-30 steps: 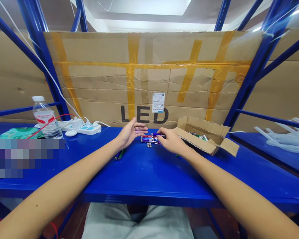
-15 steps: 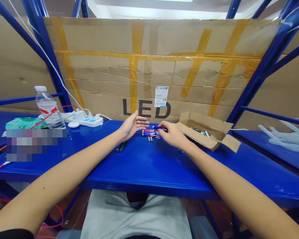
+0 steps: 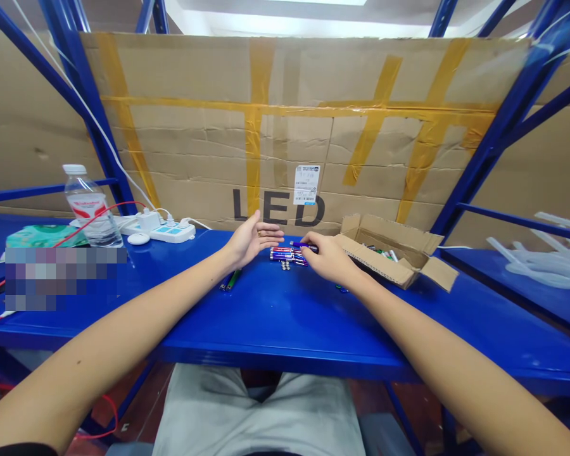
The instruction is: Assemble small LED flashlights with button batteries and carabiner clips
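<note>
My left hand (image 3: 251,240) is held on edge with its fingers stretched out and apart, at the left end of a row of pen-shaped tubes (image 3: 280,255), mostly blue with some red. Nothing shows in its grasp. Over the right end of the row, my right hand (image 3: 330,255) is closed on a blue pen-shaped tube (image 3: 297,244), which points left above the others. Several small silver round pieces (image 3: 285,266) lie just in front of the row. Green and dark slim sticks (image 3: 233,280) rest beside my left wrist, partly hidden by it.
An open cardboard box (image 3: 384,266) with small items stands right of my right hand. Small green and blue pieces (image 3: 342,289) lie by my right wrist. A power strip (image 3: 173,232), a water bottle (image 3: 92,212) and a red cable occupy the left. A large carton (image 3: 194,158) stands behind.
Both hands keep almost the same pose and place. The view has shifted very slightly, and a little more of the slim sticks shows beside my left wrist.
</note>
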Demonstrator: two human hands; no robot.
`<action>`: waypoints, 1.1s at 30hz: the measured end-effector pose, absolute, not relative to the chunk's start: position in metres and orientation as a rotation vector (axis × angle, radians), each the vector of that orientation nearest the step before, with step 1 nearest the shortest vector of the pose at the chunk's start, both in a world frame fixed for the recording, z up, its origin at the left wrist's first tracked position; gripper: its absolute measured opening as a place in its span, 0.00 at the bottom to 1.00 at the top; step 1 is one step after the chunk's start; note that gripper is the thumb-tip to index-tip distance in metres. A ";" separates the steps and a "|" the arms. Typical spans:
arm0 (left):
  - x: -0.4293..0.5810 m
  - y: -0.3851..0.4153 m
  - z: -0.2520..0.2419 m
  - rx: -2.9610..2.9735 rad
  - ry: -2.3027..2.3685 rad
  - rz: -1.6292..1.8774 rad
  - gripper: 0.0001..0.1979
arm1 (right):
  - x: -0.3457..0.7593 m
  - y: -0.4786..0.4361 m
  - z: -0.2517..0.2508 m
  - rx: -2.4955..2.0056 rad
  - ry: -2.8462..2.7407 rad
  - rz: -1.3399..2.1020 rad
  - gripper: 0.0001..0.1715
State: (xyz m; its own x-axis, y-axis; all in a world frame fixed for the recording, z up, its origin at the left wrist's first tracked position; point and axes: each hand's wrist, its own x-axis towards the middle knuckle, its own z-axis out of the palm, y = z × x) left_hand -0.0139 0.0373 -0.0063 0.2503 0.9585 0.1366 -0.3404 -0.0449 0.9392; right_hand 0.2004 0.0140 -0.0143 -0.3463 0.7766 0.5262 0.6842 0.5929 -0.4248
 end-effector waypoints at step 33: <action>-0.016 0.038 -0.006 1.096 0.705 1.187 0.33 | 0.204 0.015 -0.009 -1.178 -2.085 0.138 0.07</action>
State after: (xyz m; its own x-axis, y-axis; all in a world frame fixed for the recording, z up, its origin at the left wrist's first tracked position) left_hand -0.0156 0.0376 -0.0063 0.2699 0.9571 0.1059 -0.3646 -0.0002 0.9312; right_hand 0.2037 0.0147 -0.0092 -0.3180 0.7804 0.5385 0.7027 0.5752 -0.4187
